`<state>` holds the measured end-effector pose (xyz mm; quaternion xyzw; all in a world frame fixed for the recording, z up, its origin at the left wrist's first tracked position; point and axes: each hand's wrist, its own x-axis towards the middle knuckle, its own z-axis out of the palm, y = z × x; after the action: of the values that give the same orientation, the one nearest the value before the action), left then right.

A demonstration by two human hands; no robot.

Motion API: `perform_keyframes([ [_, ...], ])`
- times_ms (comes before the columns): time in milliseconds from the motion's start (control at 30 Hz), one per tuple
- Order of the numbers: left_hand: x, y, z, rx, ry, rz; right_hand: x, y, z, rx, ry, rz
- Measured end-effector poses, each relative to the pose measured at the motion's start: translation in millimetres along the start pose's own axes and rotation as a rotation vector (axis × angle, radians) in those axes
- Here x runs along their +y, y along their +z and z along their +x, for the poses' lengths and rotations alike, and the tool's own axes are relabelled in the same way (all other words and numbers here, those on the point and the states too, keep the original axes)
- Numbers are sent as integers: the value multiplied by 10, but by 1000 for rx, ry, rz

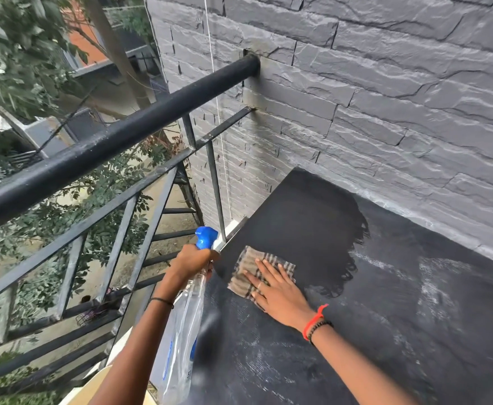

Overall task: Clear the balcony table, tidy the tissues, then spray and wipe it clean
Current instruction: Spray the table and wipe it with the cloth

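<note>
Two hands, one half-wiped table (385,302).
Its far corner lay wet, the rest streaked grey; the left hand (191,260) gripped the spray bottle (187,331) off the edge, likely for respraying, while the right hand (277,290), fingers straight, pressed the checked cloth (245,268) flat on it.

The right hand (277,290) lies flat, fingers straight, on a brown-and-beige checked cloth (246,267) on the black matte table (385,317). At nine o'clock from the cloth, the left hand (191,260) grips a clear plastic spray bottle with a blue trigger head (184,331). A darker, wet-looking patch (306,217) spreads at one o'clock.
</note>
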<state>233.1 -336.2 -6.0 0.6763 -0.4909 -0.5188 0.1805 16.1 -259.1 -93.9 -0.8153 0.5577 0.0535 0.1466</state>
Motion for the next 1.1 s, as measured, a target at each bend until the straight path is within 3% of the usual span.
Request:
perform_keyframes([
  [167, 22, 42, -33, -14, 20, -40, 449, -64, -103, 5, 218, -1],
  [300, 1, 55, -97, 4, 7, -50, 294, -44, 117, 30, 329, 34],
  [633, -71, 232, -383, 27, -15, -47, 136, 232, -605, 48, 136, -46],
  [1100, -514, 282, -769, 109, -94, -76, 312, 158, -677, 59, 292, -17],
])
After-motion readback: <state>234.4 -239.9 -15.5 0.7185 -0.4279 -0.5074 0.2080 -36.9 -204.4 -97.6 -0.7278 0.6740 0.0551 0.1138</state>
